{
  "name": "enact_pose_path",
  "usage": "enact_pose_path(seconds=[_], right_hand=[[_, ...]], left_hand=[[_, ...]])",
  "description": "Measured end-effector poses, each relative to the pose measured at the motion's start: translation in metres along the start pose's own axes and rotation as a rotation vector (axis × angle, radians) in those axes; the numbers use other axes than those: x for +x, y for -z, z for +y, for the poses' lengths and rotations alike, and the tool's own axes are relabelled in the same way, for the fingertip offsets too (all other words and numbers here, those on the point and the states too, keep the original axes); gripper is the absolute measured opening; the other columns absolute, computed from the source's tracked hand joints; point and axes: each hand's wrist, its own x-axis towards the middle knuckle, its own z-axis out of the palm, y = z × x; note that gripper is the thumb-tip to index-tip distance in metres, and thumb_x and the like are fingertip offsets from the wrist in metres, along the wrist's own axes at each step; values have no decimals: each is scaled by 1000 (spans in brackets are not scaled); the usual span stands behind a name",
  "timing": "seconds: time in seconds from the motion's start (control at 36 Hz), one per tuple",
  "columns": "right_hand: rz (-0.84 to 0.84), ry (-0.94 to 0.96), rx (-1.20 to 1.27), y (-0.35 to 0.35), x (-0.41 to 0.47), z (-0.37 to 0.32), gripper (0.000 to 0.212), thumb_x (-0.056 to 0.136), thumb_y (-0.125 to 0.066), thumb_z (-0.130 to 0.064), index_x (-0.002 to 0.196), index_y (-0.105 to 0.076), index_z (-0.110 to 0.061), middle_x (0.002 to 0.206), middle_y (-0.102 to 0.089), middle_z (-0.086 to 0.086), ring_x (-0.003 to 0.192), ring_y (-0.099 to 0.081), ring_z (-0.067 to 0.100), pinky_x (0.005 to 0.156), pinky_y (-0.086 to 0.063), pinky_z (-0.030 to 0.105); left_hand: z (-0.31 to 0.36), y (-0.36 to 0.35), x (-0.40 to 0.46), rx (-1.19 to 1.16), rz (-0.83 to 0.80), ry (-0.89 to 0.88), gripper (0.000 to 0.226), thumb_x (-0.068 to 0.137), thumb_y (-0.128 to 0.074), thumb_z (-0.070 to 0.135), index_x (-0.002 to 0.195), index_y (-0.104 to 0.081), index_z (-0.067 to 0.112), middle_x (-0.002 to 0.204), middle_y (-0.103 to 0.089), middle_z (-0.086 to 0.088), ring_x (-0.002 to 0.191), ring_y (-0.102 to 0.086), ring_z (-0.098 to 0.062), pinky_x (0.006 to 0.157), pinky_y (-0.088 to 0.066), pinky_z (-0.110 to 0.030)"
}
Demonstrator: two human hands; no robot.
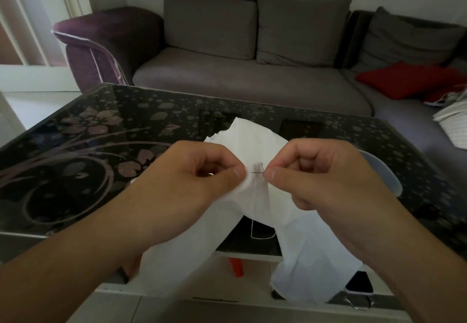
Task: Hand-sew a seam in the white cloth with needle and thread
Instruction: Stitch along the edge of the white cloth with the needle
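Head view: my left hand [192, 171] pinches a fold of white cloth [255, 196]; right hand [326, 171] pinches needle [257, 170] between them, mid-stitch. Thread [260, 231] dangles below. Finished seam length unclear.

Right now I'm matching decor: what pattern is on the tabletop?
Pale flowers and swirls on black glass tabletop, head view.

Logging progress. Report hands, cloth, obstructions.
Left hand pinches white cloth fold. Right hand pinches needle in fold. Thread loop hangs below. Nothing blocking.
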Motion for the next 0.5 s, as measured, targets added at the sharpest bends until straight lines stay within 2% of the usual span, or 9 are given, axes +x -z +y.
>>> enact_pose_path(seconds=[0.11,0.31,0.5], right_hand=[[-6,-14,-10,-1,1,3,12,87,-77,-15,77,-78,-22,55,-62,-7,49,-55,1,51,-42,10],[21,-29,-3,-4,2,6,11,87,-78,-15,78,-76,-21,51,-58,-17,49,-56,-1,54,-41,13],[61,-9,15,-6,2,8,15,83,-84,-21,72,-73,-19,49,-54,-6,49,-48,7,52,-43,11]], left_hand=[[0,0,0,4,-8,-5,17,98,-66,32,88,-80,32,86,-77,15,84,-71,-2,79,-47,-22],[1,0,0,-15,-23,-13,17,98,-65,31,91,-80,32,89,-78,13,86,-73,-6,81,-50,-25],[2,1,-1,-27,-45,-30,16,98,-65,32,94,-80,33,91,-79,12,88,-74,-7,84,-54,-29]])
